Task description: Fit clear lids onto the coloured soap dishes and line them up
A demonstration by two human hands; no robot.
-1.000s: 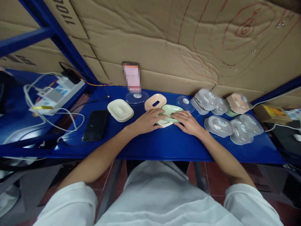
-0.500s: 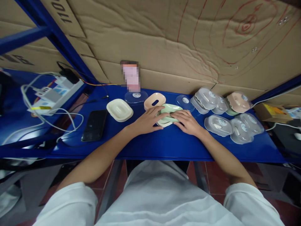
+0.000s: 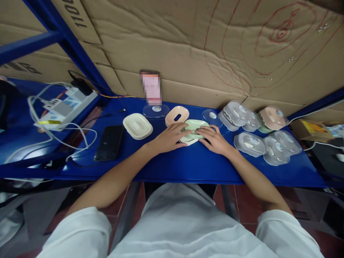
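Observation:
My left hand [image 3: 170, 137] lies over the left side of a light green oval soap dish [image 3: 197, 124], its fingers curved onto the edge. From the right, my right hand [image 3: 215, 139] grips the same dish, fingertips on its inside and thumb at the near rim. A paler rim shows below the green part, close to the table. Just behind my left hand stands a peach soap dish [image 3: 172, 114] with an oval slot. A cream soap dish [image 3: 137, 126] sits further left. Two loose clear lids, one [image 3: 156, 111] at the left and another [image 3: 211, 117] at the right, lie behind.
Several lidded soap dishes [image 3: 249, 144] are grouped at the right, some stacked. A black phone [image 3: 109, 142] lies at the left, and a blurred-out phone-like screen [image 3: 152, 87] leans on the cardboard wall [image 3: 172, 46]. Cables and a power strip [image 3: 67, 107] occupy the far left.
Both hands stay at the same spot on the green soap dish. The dish looks slightly flatter, and my right fingers have shifted a little. The view has moved slightly.

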